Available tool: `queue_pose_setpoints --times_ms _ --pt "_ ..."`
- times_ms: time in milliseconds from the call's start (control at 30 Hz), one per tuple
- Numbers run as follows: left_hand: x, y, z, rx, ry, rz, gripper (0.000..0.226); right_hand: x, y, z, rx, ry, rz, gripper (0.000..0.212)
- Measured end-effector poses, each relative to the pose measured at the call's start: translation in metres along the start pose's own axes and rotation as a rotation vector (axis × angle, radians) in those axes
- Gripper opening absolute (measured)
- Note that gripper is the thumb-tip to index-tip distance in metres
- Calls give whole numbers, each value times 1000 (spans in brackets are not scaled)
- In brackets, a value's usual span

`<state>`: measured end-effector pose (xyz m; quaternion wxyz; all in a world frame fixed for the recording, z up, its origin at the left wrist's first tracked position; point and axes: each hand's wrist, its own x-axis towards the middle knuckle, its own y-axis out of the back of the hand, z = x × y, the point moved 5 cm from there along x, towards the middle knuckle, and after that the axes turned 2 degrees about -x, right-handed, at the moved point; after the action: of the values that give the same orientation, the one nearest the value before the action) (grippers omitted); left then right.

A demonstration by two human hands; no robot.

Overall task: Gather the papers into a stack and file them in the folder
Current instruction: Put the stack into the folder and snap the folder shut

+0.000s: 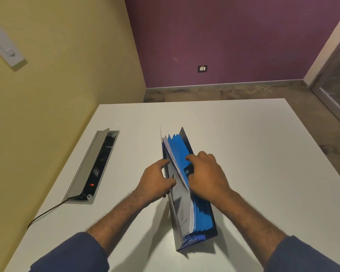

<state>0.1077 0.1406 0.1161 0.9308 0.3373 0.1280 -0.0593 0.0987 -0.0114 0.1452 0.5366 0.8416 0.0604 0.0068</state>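
A blue expanding folder (202, 216) stands on its spine in the middle of the white table (253, 154), fanned open with several blue dividers. A stack of white papers (182, 205) sits upright in a pocket near its left side. My left hand (155, 182) grips the folder's left wall and the papers from the left. My right hand (206, 173) presses on the blue dividers from the right, spreading the pocket. The papers' lower edge is hidden inside the folder.
An open grey cable box (90, 167) with a red light is set into the table at the left, and a black cable (45, 213) runs from it over the left edge. A yellow wall stands close on the left.
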Motion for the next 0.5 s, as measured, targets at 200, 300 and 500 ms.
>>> queue_pose_setpoints --times_ms 200,300,500 --pt "-3 1 -1 -47 -35 15 73 12 -10 31 -126 1 -80 37" --pt "-6 -1 3 -109 -70 27 75 14 -10 45 176 -50 -5 30" --pt "-5 -29 15 -210 -67 37 68 4 -14 71 762 -222 137 29"
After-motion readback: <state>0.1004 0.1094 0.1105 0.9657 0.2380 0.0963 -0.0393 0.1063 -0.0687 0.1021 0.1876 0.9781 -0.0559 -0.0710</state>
